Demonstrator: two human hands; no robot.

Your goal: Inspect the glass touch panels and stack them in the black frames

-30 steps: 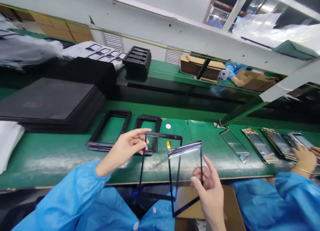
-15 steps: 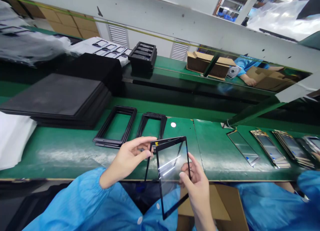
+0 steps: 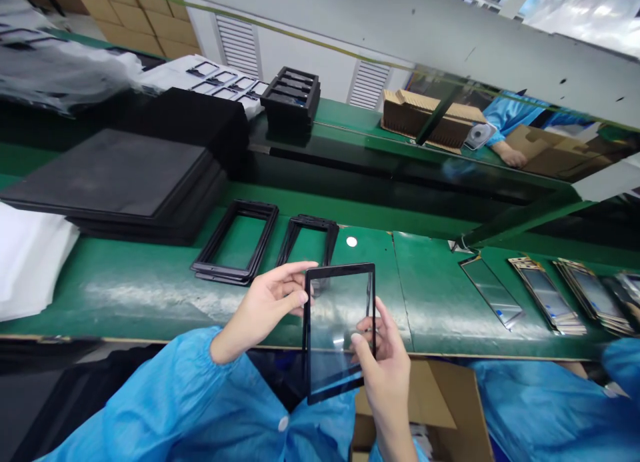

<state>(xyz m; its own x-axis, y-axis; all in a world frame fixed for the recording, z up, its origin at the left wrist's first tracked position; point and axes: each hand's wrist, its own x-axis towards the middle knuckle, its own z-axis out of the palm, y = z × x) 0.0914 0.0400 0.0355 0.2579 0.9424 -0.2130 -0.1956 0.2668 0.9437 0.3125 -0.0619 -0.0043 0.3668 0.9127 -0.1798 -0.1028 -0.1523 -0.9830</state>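
Note:
Held upright before my chest is a clear glass touch panel (image 3: 336, 329) with a black border. A thin black plastic frame (image 3: 305, 345) lies behind it, its left edge just showing. My left hand (image 3: 267, 305) pinches the upper left corner, where frame and panel meet. The right edge is gripped by my right hand (image 3: 387, 352), thumb on the glass and fingers behind. Beyond my hands, two stacks of black frames lie on the green bench, a left stack (image 3: 235, 242) and a right stack (image 3: 310, 239).
A stack of black sheets (image 3: 110, 175) and white sheets (image 3: 33, 262) stand left. Glass panels (image 3: 490, 292) lie at right, near a co-worker's blue sleeve (image 3: 540, 402). A shelf holds a black tray stack (image 3: 291, 102). An open carton (image 3: 450, 409) sits below the bench edge.
The glass panel has swung from a tilted angle to lie almost in line with the frame behind it. My right hand has moved slightly up and left with it.

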